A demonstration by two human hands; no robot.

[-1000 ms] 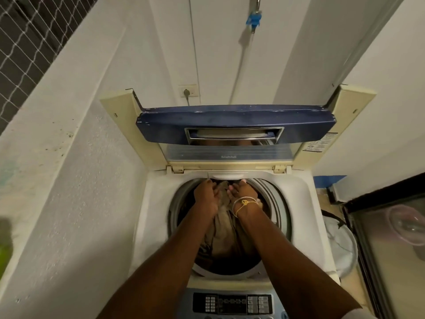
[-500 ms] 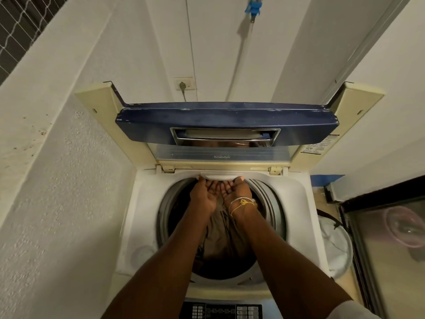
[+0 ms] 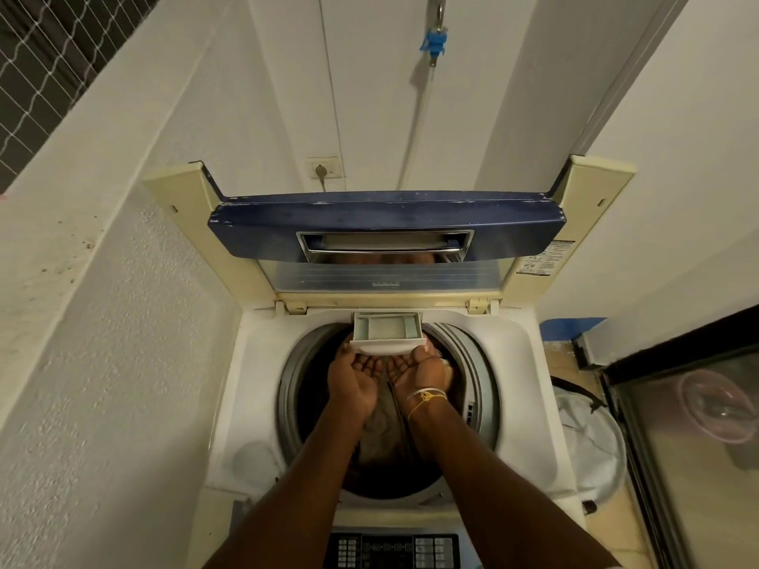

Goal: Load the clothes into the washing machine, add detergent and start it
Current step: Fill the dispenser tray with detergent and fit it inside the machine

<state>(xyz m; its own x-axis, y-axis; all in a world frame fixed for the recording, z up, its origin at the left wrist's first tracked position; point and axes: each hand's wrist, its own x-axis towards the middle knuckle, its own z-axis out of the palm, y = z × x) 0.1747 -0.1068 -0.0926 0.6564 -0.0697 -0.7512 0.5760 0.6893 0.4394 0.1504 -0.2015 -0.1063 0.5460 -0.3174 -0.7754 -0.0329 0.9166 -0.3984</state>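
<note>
The scene is viewed through one wide-angle head-worn camera, held close above the washing machine [image 3: 263, 375] and aimed steeply down into its drum [image 3: 472, 363]; the raised lid [image 3: 386, 225] is framed at the top, the control panel [image 3: 394, 550] at the bottom edge

In mid-frame the washer [image 3: 254, 384] has clothes [image 3: 382, 429] in its drum [image 3: 472, 375], with the lid [image 3: 386, 223] raised behind. The drawer [image 3: 388, 328] juts over the drum's rear rim. The left hand [image 3: 355, 381] and right hand [image 3: 417, 373] lie side by side under its front, seemingly gripping it. A basket [image 3: 591, 441] sits right of the washer.
</note>
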